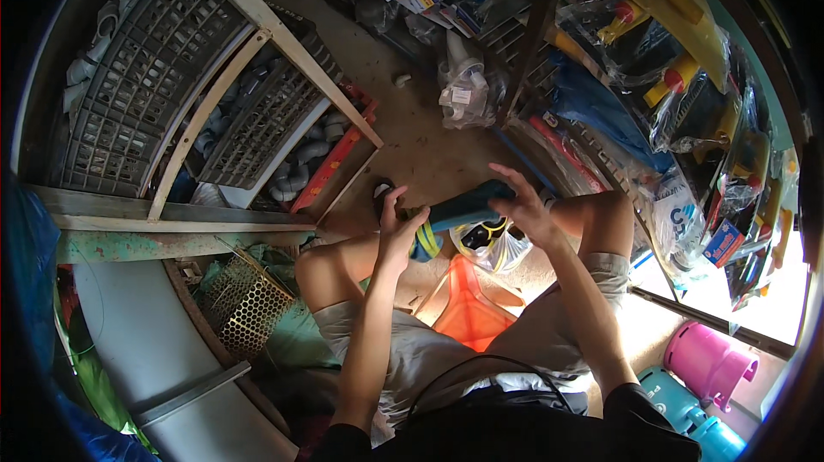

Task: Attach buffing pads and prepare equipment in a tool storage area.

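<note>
A long dark teal piece, soft-looking like folded cloth (pixel 463 208), stretches between my two hands above my parted knees. A blue and yellow striped part (pixel 425 241) hangs at its left end. My left hand (pixel 398 230) is closed on that end, thumb and fingers pinched. At the other end my right hand (pixel 524 211) grips the dark tip between thumb and fingers, with the index finger raised. The exact kind of the piece cannot be made out. Just below it sits a clear plastic bag (pixel 506 254) with black and yellow things inside.
Bright orange plastic (pixel 475 306) lies between my legs. Grey crates (pixel 150 75) of pipe fittings stand in a wooden rack at left. Packaged tools (pixel 678 84) hang at right. A bagged grey item (pixel 463 88) is ahead; pink (pixel 699 359) and teal gas cylinders (pixel 674 398) stand lower right.
</note>
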Tool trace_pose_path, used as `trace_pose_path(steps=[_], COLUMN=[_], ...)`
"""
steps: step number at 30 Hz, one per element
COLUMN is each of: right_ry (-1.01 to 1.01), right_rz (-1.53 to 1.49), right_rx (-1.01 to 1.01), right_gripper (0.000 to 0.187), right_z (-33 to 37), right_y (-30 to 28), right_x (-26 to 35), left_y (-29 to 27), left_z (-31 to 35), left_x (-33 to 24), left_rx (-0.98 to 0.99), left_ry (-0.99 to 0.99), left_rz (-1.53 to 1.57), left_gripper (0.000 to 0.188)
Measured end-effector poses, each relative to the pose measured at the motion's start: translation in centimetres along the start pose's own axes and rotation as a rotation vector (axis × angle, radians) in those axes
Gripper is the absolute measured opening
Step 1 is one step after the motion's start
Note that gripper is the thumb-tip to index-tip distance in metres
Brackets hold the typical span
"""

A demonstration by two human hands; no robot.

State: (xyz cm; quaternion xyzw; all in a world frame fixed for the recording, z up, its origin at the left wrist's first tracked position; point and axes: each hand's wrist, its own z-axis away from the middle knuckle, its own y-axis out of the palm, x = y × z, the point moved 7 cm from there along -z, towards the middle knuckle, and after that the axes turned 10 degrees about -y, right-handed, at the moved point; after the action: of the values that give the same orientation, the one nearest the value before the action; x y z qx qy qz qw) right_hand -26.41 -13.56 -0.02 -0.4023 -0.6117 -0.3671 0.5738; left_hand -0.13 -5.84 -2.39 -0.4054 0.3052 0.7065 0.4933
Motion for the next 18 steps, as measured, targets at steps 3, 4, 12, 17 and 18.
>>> trace_pose_path(steps=[3, 4, 12, 17, 18], right_ry=[0.218, 0.292, 0.092, -0.008, 0.039], right_rz=[-0.045, -0.011, 0.808, 0.848, 0.877], right_rx=[0.058, 0.063, 0.51, 0.491, 0.445], right_gripper=[0.04, 0.036, 0.05, 0.037, 0.035], right_z=[0.3, 0.4, 3.0, 4.9, 4.6], right_y=[-0.6, -1.2, 2.2, 4.2, 3.3], right_x=[-3.2, -4.0, -3.2, -4.3, -4.7], left_y=[0.9, 1.0, 3.0, 2.7, 2.8], left_z=[0.6, 0.4, 1.0, 1.4, 1.4], left_x=[-1.5, -1.1, 3.3, 6.0, 5.6], left_rx=[0.045, 0.1, 0.337, 0.407, 0.442], left_ry=[0.183, 0.108, 0.129, 0.019, 0.056], left_rz=[-0.295, -0.286, -0.964, -1.232, -1.136], left_gripper=[0.026, 0.028, 0.067, 0.055, 0.052])
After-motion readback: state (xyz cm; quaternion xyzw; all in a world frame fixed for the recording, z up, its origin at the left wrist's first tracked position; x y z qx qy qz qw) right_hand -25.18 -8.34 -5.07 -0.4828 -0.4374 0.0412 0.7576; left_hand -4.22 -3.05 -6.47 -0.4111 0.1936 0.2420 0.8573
